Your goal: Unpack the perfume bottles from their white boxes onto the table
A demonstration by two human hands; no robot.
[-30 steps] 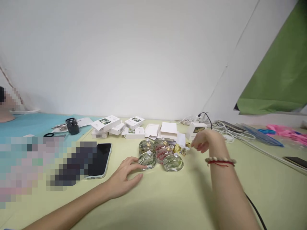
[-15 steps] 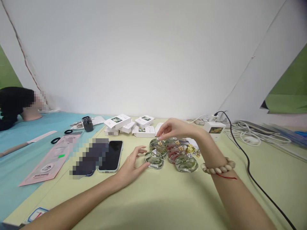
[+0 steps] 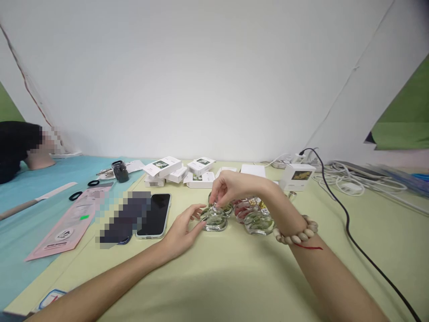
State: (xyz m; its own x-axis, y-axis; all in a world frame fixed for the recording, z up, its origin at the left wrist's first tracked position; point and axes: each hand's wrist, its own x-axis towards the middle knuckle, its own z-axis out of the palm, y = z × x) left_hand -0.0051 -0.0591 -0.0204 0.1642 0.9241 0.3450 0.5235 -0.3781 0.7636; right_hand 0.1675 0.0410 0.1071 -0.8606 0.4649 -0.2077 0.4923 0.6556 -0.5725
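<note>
A flattened round glass bottle [image 3: 215,222] with green in it stands upright between my hands. My left hand [image 3: 184,228] holds its left edge, thumb in front and curved fingers behind. From above, my right hand [image 3: 225,190] pinches the small clear top of this bottle between thumb and fingertips; what exactly lies in the pinch is partly hidden. Another green glass bottle [image 3: 259,222] stands to the right. Behind it are red glass bottles [image 3: 241,211] with gold-coloured tops, partly covered by my right arm. One more bottle behind the front one is mostly hidden by my right hand.
White boxes [image 3: 163,166] lie piled at the back; another white box [image 3: 297,177] stands right. A phone [image 3: 156,215] and a pink packet [image 3: 72,223] lie left, near a dark jar [image 3: 119,171]. A black cable [image 3: 348,232] and white cords [image 3: 348,185] run along the right.
My right hand has moved down and slightly left, from above the rear bottles to the front green bottle's top. My left hand stays at that bottle's edge. The view has shifted slightly.
</note>
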